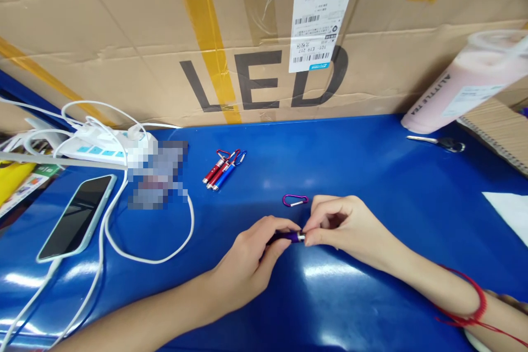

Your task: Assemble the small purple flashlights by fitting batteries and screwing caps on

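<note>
My left hand (251,256) is closed around the body of a small purple keychain flashlight (292,237) just above the blue table. My right hand (344,225) pinches the silver end of the same flashlight with thumb and fingertips. A purple carabiner clip (295,200) lies loose on the table just behind my hands. Three more keychain flashlights (221,169), two red and one blue, lie together farther back to the left with their clips attached.
A large cardboard box marked LED (264,38) walls off the back. At left lie a phone (76,216) on a white cable and a white power strip (103,143). At right are a pink drink cup (466,82), scissors (438,142), a notebook (501,129) and white paper (509,212).
</note>
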The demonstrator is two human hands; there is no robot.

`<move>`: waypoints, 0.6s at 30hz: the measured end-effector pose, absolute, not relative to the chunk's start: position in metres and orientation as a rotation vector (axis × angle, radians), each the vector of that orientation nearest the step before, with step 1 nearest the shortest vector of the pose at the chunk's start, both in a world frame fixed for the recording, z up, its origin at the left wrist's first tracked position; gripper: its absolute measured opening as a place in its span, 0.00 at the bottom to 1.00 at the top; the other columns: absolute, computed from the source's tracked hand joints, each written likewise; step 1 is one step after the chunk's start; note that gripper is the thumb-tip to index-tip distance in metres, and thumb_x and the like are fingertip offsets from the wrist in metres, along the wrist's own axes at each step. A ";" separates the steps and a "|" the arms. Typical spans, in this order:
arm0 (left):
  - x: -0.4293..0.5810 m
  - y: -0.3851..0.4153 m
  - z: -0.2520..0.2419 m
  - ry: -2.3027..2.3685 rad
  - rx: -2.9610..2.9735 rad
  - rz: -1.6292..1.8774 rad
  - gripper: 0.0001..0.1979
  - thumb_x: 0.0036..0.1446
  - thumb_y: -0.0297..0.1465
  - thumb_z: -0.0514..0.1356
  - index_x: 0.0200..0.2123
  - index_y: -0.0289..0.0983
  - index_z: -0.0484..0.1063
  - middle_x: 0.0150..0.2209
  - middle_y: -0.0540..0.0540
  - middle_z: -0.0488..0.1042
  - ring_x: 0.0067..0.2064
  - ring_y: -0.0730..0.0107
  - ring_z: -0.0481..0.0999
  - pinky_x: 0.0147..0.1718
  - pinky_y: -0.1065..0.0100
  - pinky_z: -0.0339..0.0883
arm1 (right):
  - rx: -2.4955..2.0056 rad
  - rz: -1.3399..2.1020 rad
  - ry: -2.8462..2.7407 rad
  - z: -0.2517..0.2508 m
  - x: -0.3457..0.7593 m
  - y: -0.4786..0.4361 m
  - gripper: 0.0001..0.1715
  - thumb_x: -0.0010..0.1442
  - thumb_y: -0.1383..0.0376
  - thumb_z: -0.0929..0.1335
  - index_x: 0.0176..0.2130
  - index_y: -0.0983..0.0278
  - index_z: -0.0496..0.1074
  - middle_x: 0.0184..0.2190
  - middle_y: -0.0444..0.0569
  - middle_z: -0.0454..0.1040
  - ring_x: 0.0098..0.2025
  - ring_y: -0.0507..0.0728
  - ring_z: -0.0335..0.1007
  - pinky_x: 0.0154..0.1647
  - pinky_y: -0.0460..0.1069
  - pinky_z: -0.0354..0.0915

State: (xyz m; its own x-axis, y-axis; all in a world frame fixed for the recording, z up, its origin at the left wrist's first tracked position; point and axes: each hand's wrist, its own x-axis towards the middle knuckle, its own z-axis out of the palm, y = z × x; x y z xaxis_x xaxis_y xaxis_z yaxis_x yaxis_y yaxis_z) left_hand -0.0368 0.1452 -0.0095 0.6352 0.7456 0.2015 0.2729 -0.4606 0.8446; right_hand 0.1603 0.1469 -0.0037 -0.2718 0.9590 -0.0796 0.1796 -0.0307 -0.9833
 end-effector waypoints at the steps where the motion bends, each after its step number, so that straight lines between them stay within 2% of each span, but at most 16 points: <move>1: -0.036 0.145 -0.009 0.798 2.024 0.725 0.10 0.62 0.24 0.49 0.44 0.36 0.67 0.38 0.46 0.73 0.39 0.71 0.72 0.40 0.70 0.66 | -1.239 1.358 -1.525 -0.003 0.160 0.147 0.10 0.44 0.60 0.75 0.21 0.64 0.76 0.19 0.40 0.63 0.19 0.45 0.52 0.18 0.43 0.49; 11: -0.036 0.145 -0.009 0.805 1.932 0.699 0.11 0.63 0.25 0.49 0.42 0.36 0.69 0.32 0.48 0.72 0.34 0.73 0.71 0.36 0.72 0.64 | -1.210 1.247 -1.602 -0.003 0.160 0.145 0.11 0.45 0.59 0.75 0.22 0.65 0.76 0.21 0.40 0.65 0.18 0.44 0.53 0.17 0.43 0.51; 15: -0.035 0.148 -0.007 0.856 1.865 0.650 0.10 0.64 0.27 0.48 0.41 0.36 0.68 0.30 0.50 0.70 0.32 0.74 0.70 0.34 0.73 0.62 | -1.220 1.106 -1.594 -0.003 0.160 0.145 0.14 0.43 0.57 0.75 0.28 0.65 0.76 0.24 0.42 0.68 0.19 0.45 0.59 0.17 0.42 0.56; 18: -0.035 0.149 -0.007 0.942 1.792 0.614 0.10 0.64 0.30 0.46 0.40 0.36 0.66 0.27 0.51 0.68 0.29 0.75 0.67 0.32 0.72 0.60 | -1.285 0.870 -1.686 -0.004 0.164 0.146 0.12 0.49 0.59 0.73 0.34 0.62 0.77 0.28 0.45 0.71 0.24 0.48 0.65 0.19 0.42 0.61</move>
State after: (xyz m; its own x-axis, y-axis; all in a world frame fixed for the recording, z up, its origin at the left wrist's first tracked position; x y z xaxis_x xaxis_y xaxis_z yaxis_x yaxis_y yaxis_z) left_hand -0.0352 0.1489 -0.0067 0.5713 0.8207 -0.0072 0.3243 -0.2176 0.9206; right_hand 0.1636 0.1465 -0.0039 -0.1381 0.9701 0.1997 0.3998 0.2391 -0.8849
